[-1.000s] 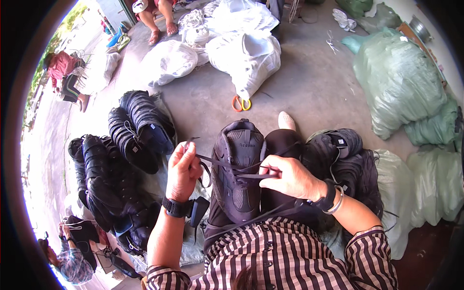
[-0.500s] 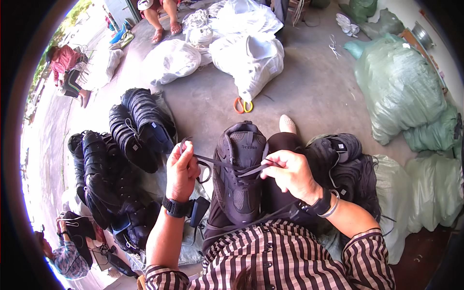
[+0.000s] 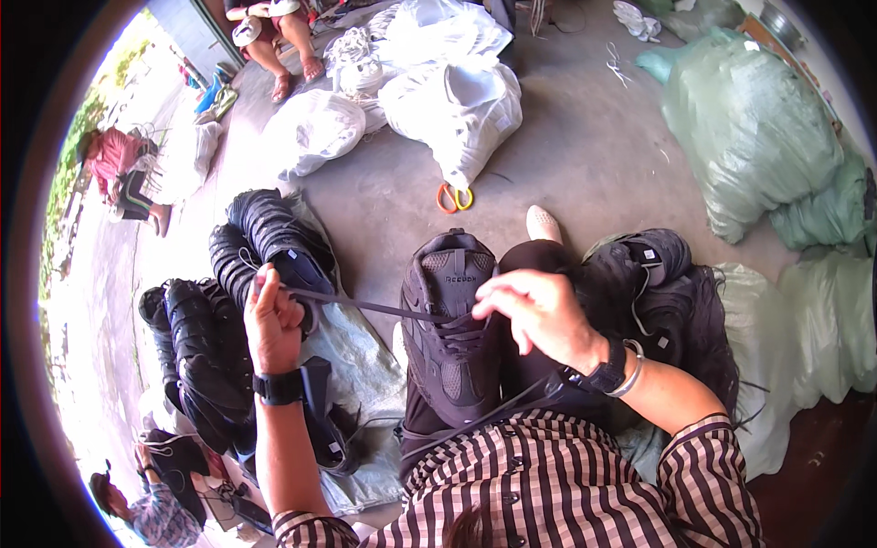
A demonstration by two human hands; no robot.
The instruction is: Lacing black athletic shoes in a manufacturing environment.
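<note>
A black high-top shoe (image 3: 454, 379) rests upright on my lap, its toe toward me. My left hand (image 3: 274, 320), closed on a black shoelace (image 3: 352, 303), stretches it in a nearly straight line from the shoe's upper eyelets out to the left. Just right of the shoe's tongue, my right hand (image 3: 541, 315) has its thumb and fingers apart. Its fingertips are beside the lacing, and whether they touch the lace I cannot tell. Beyond the shoe, scissors (image 3: 454, 198) with orange and yellow handles lie on the floor.
Rows of black shoes (image 3: 215, 356) stand at my left, and more black shoes (image 3: 653, 274) at my right. White bags (image 3: 470, 110) lie ahead. Large green sacks (image 3: 744, 137) fill the far right. Other people (image 3: 123, 173) sit at the left and at the back.
My left hand has moved left, drawing the lace out longer. The right hand's pinch on the lace has loosened and its fingers have spread. My view has shifted slightly.
</note>
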